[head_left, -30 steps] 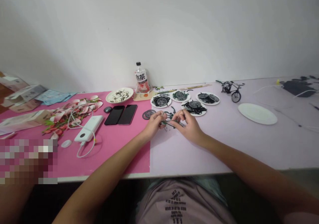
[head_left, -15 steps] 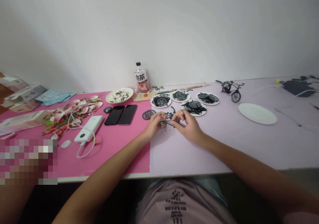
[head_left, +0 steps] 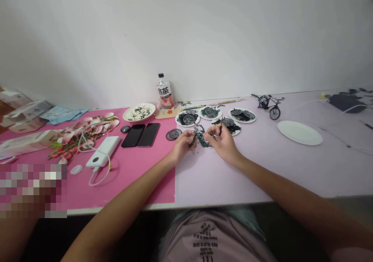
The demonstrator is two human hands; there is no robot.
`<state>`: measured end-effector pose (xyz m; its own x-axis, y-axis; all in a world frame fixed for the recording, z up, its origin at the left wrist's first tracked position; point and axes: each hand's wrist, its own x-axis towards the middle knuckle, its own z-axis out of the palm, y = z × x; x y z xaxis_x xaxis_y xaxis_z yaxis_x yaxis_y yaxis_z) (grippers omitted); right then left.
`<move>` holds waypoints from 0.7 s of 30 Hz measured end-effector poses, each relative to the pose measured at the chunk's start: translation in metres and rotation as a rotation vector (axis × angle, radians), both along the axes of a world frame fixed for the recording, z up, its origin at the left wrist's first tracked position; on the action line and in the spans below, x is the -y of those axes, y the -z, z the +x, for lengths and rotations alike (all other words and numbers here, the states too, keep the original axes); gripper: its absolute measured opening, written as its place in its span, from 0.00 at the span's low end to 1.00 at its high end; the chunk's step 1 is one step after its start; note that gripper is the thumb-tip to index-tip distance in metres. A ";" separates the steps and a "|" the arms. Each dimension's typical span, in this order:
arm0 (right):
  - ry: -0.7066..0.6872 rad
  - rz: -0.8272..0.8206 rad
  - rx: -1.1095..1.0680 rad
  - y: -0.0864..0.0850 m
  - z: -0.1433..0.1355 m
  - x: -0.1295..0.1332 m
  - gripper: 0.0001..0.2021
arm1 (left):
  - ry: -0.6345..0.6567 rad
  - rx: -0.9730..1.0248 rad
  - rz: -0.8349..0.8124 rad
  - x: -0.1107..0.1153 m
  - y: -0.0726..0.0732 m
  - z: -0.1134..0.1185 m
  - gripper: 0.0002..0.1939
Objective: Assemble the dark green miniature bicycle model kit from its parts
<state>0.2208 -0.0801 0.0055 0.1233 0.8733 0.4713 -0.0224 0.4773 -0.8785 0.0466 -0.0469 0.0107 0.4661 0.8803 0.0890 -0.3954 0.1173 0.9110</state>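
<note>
Both hands work close together over the lilac part of the table. My left hand (head_left: 183, 145) has its fingers closed round a small dark green part (head_left: 192, 138). Beside it, my right hand (head_left: 221, 141) pinches a small dark piece (head_left: 220, 128) between its fingers. More dark green parts (head_left: 204, 139) show between the two hands, partly hidden by the fingers. Two grey toy wheels (head_left: 174, 133) lie left of my left hand. Behind the hands are small white plates (head_left: 197, 123) with dark wheels and parts.
A toy bicycle (head_left: 269, 103) stands at the right, behind a white oval plate (head_left: 299, 133). To the left are two phones (head_left: 148, 134), a white power bank (head_left: 107, 150), a bowl (head_left: 125, 116), a bottle (head_left: 165, 95) and artificial flowers (head_left: 84, 131). A blurred-out patch covers the lower left.
My hands have moved slightly apart, and more green parts show between them. The dark piece now stands up from my right fingers. The view has shifted slightly.
</note>
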 end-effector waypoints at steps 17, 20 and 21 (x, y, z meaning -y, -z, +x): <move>-0.086 -0.047 0.055 0.008 -0.001 -0.002 0.24 | -0.147 -0.105 0.117 0.003 0.004 0.001 0.22; -0.096 -0.050 0.070 0.009 -0.001 -0.001 0.23 | -0.140 -0.103 0.094 0.003 0.002 0.001 0.19; -0.098 -0.050 0.074 0.009 -0.001 -0.001 0.23 | -0.139 -0.102 0.087 0.003 0.002 0.001 0.17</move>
<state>0.2201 -0.0794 -0.0032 0.0029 0.9020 0.4318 -0.0013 0.4318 -0.9020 0.0481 -0.0504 0.0091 0.3509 0.9278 0.1266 -0.3077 -0.0134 0.9514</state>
